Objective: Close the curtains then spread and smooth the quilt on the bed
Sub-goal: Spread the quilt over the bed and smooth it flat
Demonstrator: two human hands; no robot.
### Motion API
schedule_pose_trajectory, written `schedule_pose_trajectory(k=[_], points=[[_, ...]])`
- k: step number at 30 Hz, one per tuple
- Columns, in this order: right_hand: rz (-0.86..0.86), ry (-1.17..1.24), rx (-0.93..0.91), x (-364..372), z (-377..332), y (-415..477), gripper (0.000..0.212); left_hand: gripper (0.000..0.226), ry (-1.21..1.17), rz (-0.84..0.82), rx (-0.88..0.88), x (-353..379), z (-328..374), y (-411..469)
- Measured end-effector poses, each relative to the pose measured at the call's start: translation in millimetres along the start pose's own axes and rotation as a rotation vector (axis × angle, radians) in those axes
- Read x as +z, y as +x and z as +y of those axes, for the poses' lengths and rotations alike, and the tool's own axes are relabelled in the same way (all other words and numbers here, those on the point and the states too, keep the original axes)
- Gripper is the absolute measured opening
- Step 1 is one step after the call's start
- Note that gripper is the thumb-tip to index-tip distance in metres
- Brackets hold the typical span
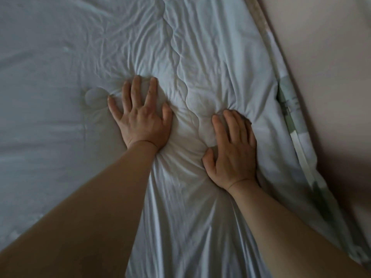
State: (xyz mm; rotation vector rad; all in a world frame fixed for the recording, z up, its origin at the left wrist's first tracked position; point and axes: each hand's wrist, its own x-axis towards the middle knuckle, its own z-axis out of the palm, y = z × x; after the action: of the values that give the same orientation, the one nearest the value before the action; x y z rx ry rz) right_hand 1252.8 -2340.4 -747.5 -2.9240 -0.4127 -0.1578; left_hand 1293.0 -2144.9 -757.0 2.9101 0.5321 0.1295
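Observation:
A pale blue quilt (pixel 60 57) covers the bed and fills most of the view. It is smooth on the left and creased in the middle and right, with a wavy stitched seam running down its centre. My left hand (pixel 140 115) presses flat on the quilt left of the seam, fingers spread and straight. My right hand (pixel 232 151) presses flat on it right of the seam, fingers together, with folds bunched around the palm. No curtains are in view.
Along the quilt's right edge shows a patterned green and white sheet (pixel 289 109). Beyond it a plain pale wall (pixel 331 57) runs diagonally along the bed's right side. The room is dim.

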Motion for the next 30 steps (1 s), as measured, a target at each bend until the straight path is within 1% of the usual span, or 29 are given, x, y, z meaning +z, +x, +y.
schedule_pose_trajectory(k=[5, 9, 11, 14, 16, 17, 20, 21, 22, 23, 25, 26, 27, 30], points=[[0.008, -0.005, -0.018, 3.1, 2.8, 2.3, 0.072, 0.061, 0.000, -0.006, 0.000, -1.0, 1.2, 0.0], [-0.001, -0.051, -0.032, 3.5, 4.3, 3.2, 0.069, 0.059, -0.076, -0.113, 0.054, -12.4, 0.1, -13.4], [-0.041, -0.121, -0.047, 1.7, 1.8, -0.1, 0.066, 0.060, -0.090, -0.177, 0.097, -21.2, 0.9, -45.4], [-0.072, -0.195, -0.053, -10.3, -4.7, -16.1, 0.059, 0.064, -0.105, -0.245, 0.152, -35.4, -2.6, -116.0], [-0.064, -0.222, -0.001, -27.0, -0.8, -36.0, 0.057, 0.067, -0.106, -0.268, 0.154, -45.4, -7.5, -158.4], [-0.054, -0.227, 0.055, -34.5, 5.1, -46.2, 0.060, 0.068, -0.106, -0.271, 0.136, -46.9, -8.7, -174.0], [0.005, -0.217, 0.250, -60.9, 29.6, -72.3, 0.077, 0.074, -0.085, -0.285, 0.041, -48.6, -1.1, -213.2], [0.005, -0.212, 0.299, -66.8, 35.3, -76.6, 0.080, 0.073, -0.072, -0.303, 0.018, -46.8, 2.5, -222.3], [0.009, -0.219, 0.326, -74.1, 41.1, -80.1, 0.078, 0.071, -0.061, -0.326, 0.001, -45.9, 8.8, -230.7], [0.003, -0.233, 0.328, -78.4, 43.5, -79.2, 0.072, 0.070, -0.052, -0.355, -0.012, -43.7, 11.3, -233.3], [0.020, -0.265, 0.310, -91.6, 48.6, -79.7, 0.048, 0.069, -0.049, -0.389, -0.038, -42.5, 17.1, -237.3], [-0.005, -0.255, 0.319, -98.0, 49.9, -78.7, 0.038, 0.069, -0.048, -0.396, -0.048, -43.1, 18.5, -237.1], [-0.075, -0.237, 0.341, -102.0, 51.2, -77.1, 0.034, 0.068, -0.045, -0.399, -0.054, -43.6, 19.5, -236.3], [-0.260, -0.134, 0.380, -109.7, 51.8, -73.8, 0.037, 0.067, -0.057, -0.363, -0.072, -47.6, 24.4, -238.1]])
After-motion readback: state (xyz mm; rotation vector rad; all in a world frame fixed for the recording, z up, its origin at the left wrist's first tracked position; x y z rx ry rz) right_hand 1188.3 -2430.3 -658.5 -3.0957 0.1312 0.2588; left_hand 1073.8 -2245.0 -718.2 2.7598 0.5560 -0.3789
